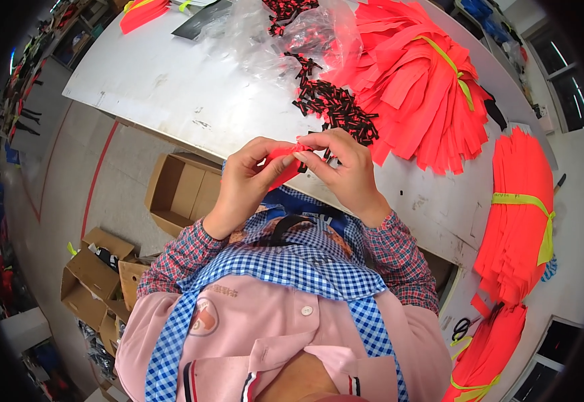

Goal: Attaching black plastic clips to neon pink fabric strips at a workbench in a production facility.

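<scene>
Just over the table's front edge, both my hands meet on a bright coral-red fabric strip (278, 175). My left hand (244, 179) pinches the strip between thumb and fingers, and its loose part hangs below them. My right hand (347, 169) pinches the strip's gathered end; a small black tab (303, 165) shows under its fingertips, partly hidden. Beyond my right hand lies a heap of small black tabs with red ends (335, 107), trailing away toward the far edge. Next to the heap spreads a large fan of coral-red strips (406, 94), tied with a yellow-green band.
Crumpled clear plastic bags (252, 43) cover part of the white table (151, 84) at the back. More tied red bundles (516, 221) stand along the right, with black-handled scissors (463, 327) close by. Cardboard boxes (183, 191) sit on the floor at left.
</scene>
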`<state>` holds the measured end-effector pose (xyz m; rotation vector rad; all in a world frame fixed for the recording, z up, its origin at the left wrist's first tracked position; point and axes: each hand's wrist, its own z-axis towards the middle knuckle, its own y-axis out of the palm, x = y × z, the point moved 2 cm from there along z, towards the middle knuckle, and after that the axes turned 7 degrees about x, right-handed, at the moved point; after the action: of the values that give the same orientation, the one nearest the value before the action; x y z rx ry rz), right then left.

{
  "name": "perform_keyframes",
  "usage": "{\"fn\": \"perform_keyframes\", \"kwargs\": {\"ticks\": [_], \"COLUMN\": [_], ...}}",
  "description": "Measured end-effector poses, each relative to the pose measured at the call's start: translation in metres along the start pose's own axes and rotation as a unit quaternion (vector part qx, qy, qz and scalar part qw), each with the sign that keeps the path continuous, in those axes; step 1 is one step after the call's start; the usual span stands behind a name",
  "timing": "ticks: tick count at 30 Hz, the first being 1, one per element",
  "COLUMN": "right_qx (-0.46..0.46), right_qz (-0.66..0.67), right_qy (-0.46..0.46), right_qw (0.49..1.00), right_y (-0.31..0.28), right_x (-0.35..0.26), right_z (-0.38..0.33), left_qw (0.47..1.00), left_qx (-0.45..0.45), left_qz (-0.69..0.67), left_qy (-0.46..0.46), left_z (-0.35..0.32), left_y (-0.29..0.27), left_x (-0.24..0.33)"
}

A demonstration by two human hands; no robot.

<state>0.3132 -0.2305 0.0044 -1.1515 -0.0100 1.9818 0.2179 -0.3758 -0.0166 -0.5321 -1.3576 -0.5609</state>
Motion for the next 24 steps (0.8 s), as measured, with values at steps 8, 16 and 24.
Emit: {"fn": "perform_keyframes", "kwargs": {"ticks": [8,16,24], "right_qx": [0.010,-0.028,-0.024], "right_qz": [-0.073,-0.039,0.336], "right_qy": [-0.130,-0.108,0.276], "right_qw": [0.989,0.993,0.900], "right_y": [0.005,0.005,0.018], "right_x": [-0.008,-0.012,0.006], "right_z": [-0.002,-0.008,-0.027], "left_qw": [0.999,0.996,0.986], "left_qx": [-0.011,-0.033,-0.086], "left_qz": [0.027,-0.061,-0.132], "left_qy": [0.016,-0.050,-0.058], "left_z": [-0.006,-0.004,0.000], "left_y": [-0.008,-0.013,-0.012], "left_x": [0.004,0.003,0.006]}}
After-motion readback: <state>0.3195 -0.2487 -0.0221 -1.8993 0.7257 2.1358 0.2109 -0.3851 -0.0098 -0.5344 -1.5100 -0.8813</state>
